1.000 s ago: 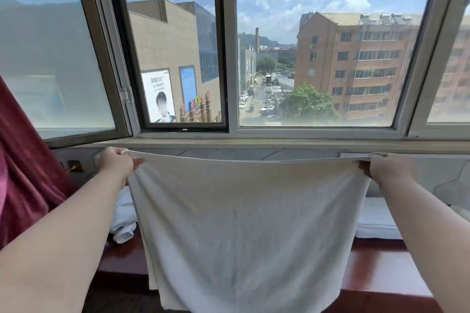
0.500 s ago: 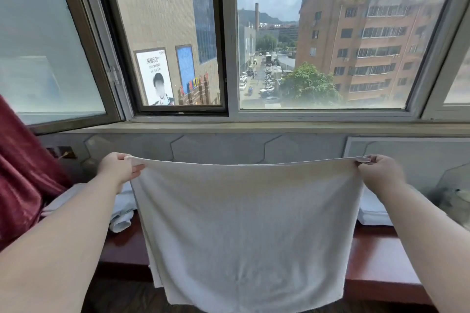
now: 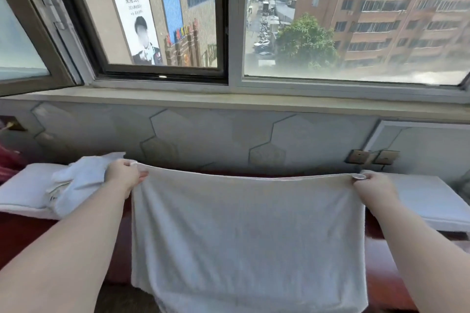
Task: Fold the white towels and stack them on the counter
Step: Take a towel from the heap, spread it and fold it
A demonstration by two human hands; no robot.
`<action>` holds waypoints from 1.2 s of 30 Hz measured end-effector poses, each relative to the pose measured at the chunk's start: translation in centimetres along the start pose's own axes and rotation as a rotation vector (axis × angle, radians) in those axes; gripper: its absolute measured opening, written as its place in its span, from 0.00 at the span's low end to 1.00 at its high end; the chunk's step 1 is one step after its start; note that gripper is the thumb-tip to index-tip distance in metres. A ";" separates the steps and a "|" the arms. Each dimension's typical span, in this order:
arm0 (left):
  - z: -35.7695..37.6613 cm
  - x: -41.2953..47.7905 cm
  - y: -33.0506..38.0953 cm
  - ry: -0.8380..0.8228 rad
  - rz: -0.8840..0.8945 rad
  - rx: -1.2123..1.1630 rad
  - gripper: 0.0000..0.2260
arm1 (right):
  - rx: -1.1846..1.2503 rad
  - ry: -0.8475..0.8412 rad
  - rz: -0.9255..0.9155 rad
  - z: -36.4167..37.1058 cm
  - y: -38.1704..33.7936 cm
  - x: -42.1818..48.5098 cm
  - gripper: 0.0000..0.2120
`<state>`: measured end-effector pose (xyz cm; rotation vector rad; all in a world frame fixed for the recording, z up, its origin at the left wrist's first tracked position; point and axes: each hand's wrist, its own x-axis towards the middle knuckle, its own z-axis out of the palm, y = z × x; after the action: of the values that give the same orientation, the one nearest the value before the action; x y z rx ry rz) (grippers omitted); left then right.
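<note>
Terry cloth, white, soft and light: the towel [image 3: 244, 236] hangs limp in front of the table [image 3: 381, 274], spread wide, its top edge sagging a bit. We pinch the two top corners with left hand [image 3: 123, 175] and right hand [image 3: 373, 189], fingers curled on the hem. Corners look like the best hold, since it droops elsewhere. Versus earlier frame: towel held lower, nearer the table.

Held towel [image 3: 244, 236] curtains the counter [image 3: 379, 256] gap between crumpled pile [image 3: 76, 180] and folded stack [image 3: 432, 198].
</note>
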<state>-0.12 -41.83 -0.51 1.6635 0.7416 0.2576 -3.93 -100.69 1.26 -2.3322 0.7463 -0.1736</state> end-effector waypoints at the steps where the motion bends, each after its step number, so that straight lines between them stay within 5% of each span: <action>1: 1.1 1.5 0.1 0.023 0.003 0.019 0.04 | -0.008 0.005 -0.004 1.2 -0.8 1.2 0.10; 7: 6.6 10.6 0.4 0.089 0.143 0.358 0.05 | 0.016 -0.086 0.088 8.6 -4.0 6.4 0.14; 9: 8.7 12.8 0.0 0.016 0.239 0.468 0.04 | -0.009 -0.137 0.120 11.1 -4.4 7.8 0.27; 14: 13.1 16.2 -5.1 -0.328 0.440 0.891 0.04 | -0.115 -0.251 0.171 17.3 -2.5 10.7 0.35; 18: 14.9 16.6 -11.5 -0.576 0.508 1.174 0.20 | -0.192 -0.311 0.082 21.3 0.5 12.1 0.44; 24: 17.2 17.4 -16.8 -0.551 0.385 1.393 0.39 | -0.450 -0.347 0.050 27.0 4.7 13.4 0.56; 31: 20.8 20.5 -18.6 -0.434 0.352 1.438 0.44 | -0.642 -0.083 -0.098 32.6 6.2 16.5 0.52; 36: 20.9 20.8 -19.0 -0.356 0.395 1.391 0.43 | -0.605 -0.062 -0.119 33.6 6.2 18.1 0.50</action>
<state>21.16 -45.04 -28.19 3.0612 0.2441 -0.3990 18.64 -95.63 -29.70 -2.9405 0.6953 0.0888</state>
